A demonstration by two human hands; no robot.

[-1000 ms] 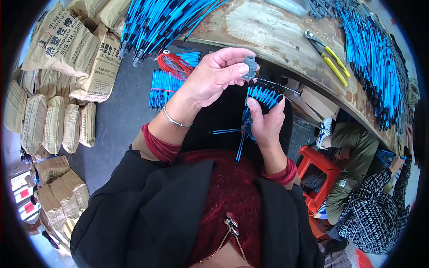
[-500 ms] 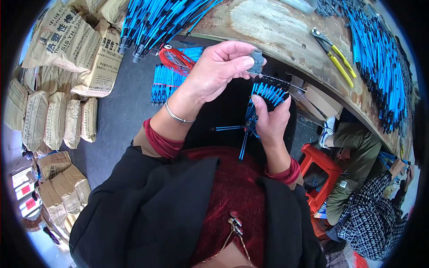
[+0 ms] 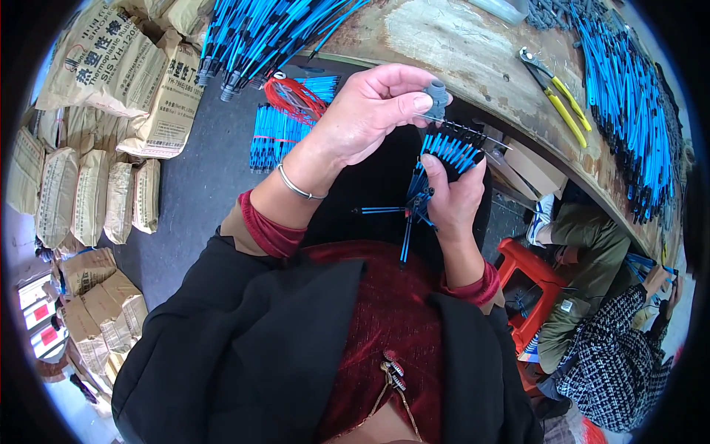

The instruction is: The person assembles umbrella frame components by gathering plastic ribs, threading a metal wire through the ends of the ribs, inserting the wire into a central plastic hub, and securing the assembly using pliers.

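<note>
Between the thumb and fingers of my left hand is a grey ridged plastic fitting. A thin straight metal wire runs from beside it through the black tips of a fanned row of blue rods. My right hand grips that row below the tips, thumb on top. More blue rods of the same bunch stick out below, toward my lap. Fingers of the right hand are partly hidden behind the rods.
A wooden table curves ahead, with yellow-handled pliers and a heap of blue rods. Left lie more blue rods, red wire loops and brown paper sacks. At right, a red stool and another person's sleeve.
Both hands, with the fitting, wire and rods, have shifted slightly to the right. The grip of each hand looks the same.
</note>
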